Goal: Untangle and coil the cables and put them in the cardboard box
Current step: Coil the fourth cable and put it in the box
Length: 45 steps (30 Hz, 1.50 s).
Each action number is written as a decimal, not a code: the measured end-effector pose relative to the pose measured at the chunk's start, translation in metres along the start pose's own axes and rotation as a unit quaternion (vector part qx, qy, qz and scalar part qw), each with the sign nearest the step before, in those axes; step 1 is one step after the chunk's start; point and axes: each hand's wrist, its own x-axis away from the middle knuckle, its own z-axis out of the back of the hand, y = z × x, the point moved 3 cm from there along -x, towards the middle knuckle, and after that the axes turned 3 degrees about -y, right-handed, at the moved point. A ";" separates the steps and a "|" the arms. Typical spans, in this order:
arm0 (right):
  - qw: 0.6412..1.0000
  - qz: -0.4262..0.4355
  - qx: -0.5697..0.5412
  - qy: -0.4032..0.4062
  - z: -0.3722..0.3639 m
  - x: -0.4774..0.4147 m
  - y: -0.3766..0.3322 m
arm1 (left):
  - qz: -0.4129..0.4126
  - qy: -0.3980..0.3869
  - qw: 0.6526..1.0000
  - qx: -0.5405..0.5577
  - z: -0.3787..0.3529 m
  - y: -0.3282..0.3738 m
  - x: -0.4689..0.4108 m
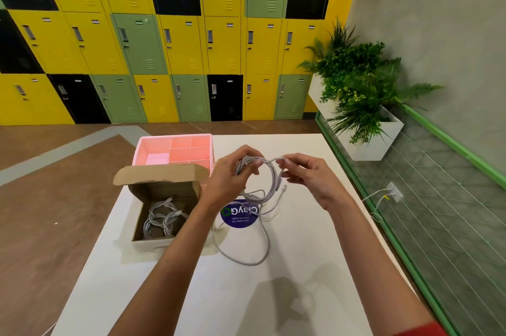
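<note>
Lockers (pixel 175 42) in yellow, green and black fill the wall behind a white desk (pixel 301 267), with a planter of greenery (pixel 358 89) seen beyond its far right corner.

At the left edge of the desk the cardboard box (pixel 164 198) is set with its flap folded back, and several grey coiled cables (pixel 161 219) are already laid inside it. Just behind the box, at the far left corner, a pink divided tray (pixel 175 149) is seen.

Right of the box, above the middle of the desk, the left hand (pixel 232 174) is closed around a bundle of grey loops, the coil in progress (pixel 262 179), which is held clear of the surface. The right hand (pixel 306 175) is pinched, thumb against fingertips, on the cable where it is fed onto the top of that coil; the other fingers are loosely curled. Below the hands a loose tail (pixel 246 250) of cable is draped over a round blue sticker (pixel 241 215) and onto the desk toward the near edge; whether this is one cable or two lying together cannot be told for certain.

The step in hand is judged to be winding. It would be done well if each new loop were matched to the others, the left grip kept firm so the bundle is not sprung open, and the tail drawn up gently so that no kink or knot is pulled tight.
</note>
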 end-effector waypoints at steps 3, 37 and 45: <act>0.998 0.007 -0.063 0.017 -0.011 0.000 0.010 | 0.011 0.029 0.999 0.023 -0.004 -0.002 0.002; 0.988 -0.044 0.144 -0.040 -0.035 0.018 -0.002 | -0.023 0.121 0.986 -0.116 -0.007 -0.006 0.010; 0.990 -0.077 0.118 0.003 -0.030 0.018 -0.003 | -0.031 0.142 0.979 -0.145 -0.005 -0.004 0.005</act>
